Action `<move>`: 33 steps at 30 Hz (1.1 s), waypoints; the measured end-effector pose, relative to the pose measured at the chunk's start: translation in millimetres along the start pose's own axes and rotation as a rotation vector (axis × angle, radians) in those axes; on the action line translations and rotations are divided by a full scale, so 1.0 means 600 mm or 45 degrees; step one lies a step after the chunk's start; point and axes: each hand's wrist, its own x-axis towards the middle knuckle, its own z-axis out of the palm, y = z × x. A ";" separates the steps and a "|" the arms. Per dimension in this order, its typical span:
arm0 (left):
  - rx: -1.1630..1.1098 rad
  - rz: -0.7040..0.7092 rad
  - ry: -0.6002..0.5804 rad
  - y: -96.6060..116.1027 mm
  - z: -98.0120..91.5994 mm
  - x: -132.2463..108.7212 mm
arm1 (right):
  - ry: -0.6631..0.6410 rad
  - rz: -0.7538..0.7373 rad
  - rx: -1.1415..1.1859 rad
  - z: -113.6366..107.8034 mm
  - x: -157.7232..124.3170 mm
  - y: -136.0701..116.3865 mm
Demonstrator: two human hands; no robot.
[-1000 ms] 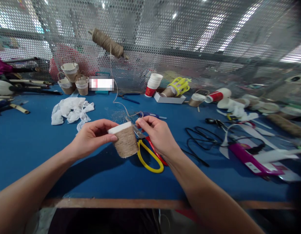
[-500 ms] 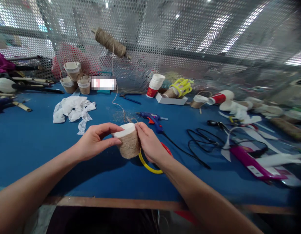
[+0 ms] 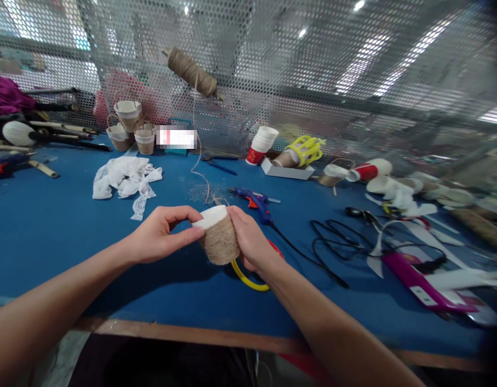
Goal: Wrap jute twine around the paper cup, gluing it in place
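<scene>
A paper cup [image 3: 221,239] wrapped in brown twine is held above the blue table, its white rim tilted. My left hand [image 3: 167,232] pinches the rim from the left with thumb and fingers. Around the right side of the cup my right hand [image 3: 250,239] is closed, its fingertips partly hidden behind it. Thin twine [image 3: 206,180] runs from a spool [image 3: 192,72] on the mesh down to the table behind the cup. Just beyond the hands lies a blue glue gun [image 3: 254,201]. Below the right hand, a yellow ring [image 3: 248,280] shows in part.
White lace [image 3: 125,177] lies in a heap at left, with small twine-covered baskets [image 3: 128,115] behind it. Stacked paper cups [image 3: 262,145] and a white box [image 3: 286,170] stand at the back. Right of me are a black cable [image 3: 337,242] and a magenta power strip [image 3: 423,282].
The cup has tipped slightly and sits a little further right in view, both hands still on it. The whole scene has shifted slightly right as the camera moved.
</scene>
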 end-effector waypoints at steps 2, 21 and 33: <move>-0.002 -0.015 -0.022 0.001 0.000 0.000 | 0.002 -0.008 -0.016 -0.001 0.000 0.002; 0.042 0.002 -0.128 -0.002 -0.010 0.000 | 0.109 -0.383 -0.527 -0.012 0.002 0.003; 0.180 -0.198 0.003 0.010 0.025 0.000 | 0.203 -0.827 -1.226 0.007 -0.022 0.005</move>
